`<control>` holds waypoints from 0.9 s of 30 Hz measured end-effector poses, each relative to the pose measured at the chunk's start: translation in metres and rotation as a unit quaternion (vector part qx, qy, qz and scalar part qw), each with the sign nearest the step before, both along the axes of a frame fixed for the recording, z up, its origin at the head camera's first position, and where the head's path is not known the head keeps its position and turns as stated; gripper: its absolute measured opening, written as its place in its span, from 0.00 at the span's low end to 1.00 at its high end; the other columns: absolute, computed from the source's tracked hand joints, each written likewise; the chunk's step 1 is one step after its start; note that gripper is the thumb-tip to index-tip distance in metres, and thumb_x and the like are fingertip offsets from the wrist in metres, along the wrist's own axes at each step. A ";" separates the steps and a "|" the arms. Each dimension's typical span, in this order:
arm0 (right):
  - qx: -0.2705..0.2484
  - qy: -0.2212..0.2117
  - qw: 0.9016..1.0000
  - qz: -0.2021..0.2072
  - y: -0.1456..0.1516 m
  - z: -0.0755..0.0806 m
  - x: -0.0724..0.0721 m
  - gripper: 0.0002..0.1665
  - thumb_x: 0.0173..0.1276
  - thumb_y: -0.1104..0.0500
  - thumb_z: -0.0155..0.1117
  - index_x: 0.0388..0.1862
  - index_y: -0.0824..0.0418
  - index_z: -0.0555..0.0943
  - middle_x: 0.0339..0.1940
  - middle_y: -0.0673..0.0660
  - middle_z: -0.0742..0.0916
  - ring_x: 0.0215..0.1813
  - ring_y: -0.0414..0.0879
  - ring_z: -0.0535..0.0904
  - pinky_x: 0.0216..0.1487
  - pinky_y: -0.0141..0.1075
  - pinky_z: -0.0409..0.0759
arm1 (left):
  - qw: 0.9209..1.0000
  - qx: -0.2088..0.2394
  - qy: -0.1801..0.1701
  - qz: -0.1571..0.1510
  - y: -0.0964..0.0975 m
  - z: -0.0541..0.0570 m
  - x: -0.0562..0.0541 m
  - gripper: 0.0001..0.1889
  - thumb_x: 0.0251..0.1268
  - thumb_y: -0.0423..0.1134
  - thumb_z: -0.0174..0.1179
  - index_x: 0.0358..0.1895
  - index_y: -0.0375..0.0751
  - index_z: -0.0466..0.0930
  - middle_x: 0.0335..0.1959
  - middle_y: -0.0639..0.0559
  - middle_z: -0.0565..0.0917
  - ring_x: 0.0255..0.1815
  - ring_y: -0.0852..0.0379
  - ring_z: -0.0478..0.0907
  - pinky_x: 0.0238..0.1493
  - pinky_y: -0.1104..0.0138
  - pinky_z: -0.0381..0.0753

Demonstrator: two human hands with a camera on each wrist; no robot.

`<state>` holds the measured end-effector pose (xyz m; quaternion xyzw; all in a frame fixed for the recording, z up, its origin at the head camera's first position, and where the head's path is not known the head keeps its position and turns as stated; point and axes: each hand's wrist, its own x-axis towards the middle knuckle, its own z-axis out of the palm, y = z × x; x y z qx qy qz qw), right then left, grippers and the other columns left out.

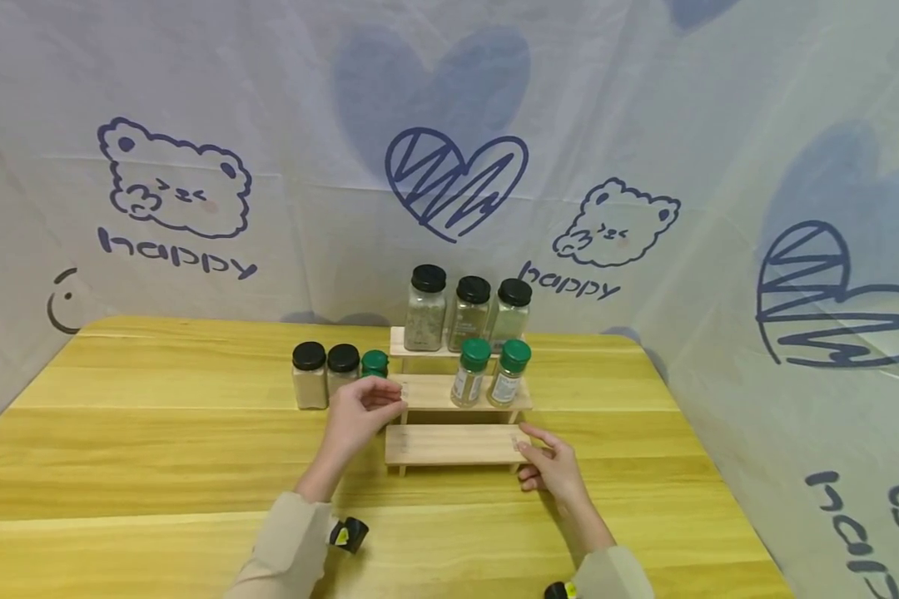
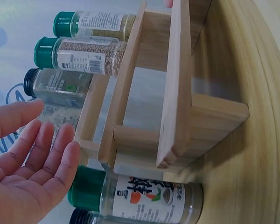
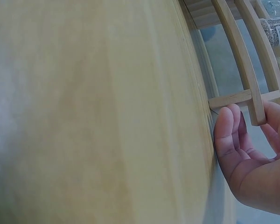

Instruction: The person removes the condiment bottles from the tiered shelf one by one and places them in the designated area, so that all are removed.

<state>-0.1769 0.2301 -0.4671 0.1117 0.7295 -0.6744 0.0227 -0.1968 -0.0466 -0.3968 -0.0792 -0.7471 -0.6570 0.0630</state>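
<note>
1. One pale cloth [image 1: 307, 66] behind and at both sides, printed with blue hearts, bears and the word "happy".
2. Below it, the surface [image 1: 157, 449], yellow wood grain with rounded far corners.
3. Standing on the surface, a pale wooden rack [image 1: 449, 445] of three steps, lowest nearest, highest at the back.
4. Beige sleeves [image 1: 288, 532] on both forearms, reaching in from the near edge.
5. Left grip [image 1: 361, 413] by the left end of the middle step: fingers loosely bent, a gap between them and the thumb, nothing held; contact with the rack impossible to tell.
6. Right grip [image 1: 553, 470] pinching the right end of the lowest step, thumb above, other fingers curled underneath.
7. Three tall jars [image 1: 424, 320], black-capped, upright in a row on the highest step.
8. Two short jars [image 1: 310, 387], also black-capped, upright on the surface left of the rack, the nearer to it partly hidden by the left grip.
9. Three green-capped jars: two [image 1: 468, 387] upright on the middle step, toward its right end; one [image 2: 149, 200] on the surface, just beside the rack's left side, label in sight.
10. Black bands [image 1: 355, 534] with yellow patches, at the wrists.
</note>
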 end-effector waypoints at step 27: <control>-0.008 -0.002 1.000 0.013 0.001 0.001 0.001 0.22 0.64 0.67 0.56 0.58 0.67 0.71 0.17 0.58 0.81 0.14 0.42 0.74 0.16 0.32 0.77 | 0.999 -0.009 0.022 -0.024 0.033 0.001 -0.014 0.08 0.48 0.27 0.65 0.34 0.30 0.80 0.32 0.41 0.82 0.32 0.51 0.79 0.36 0.65 0.79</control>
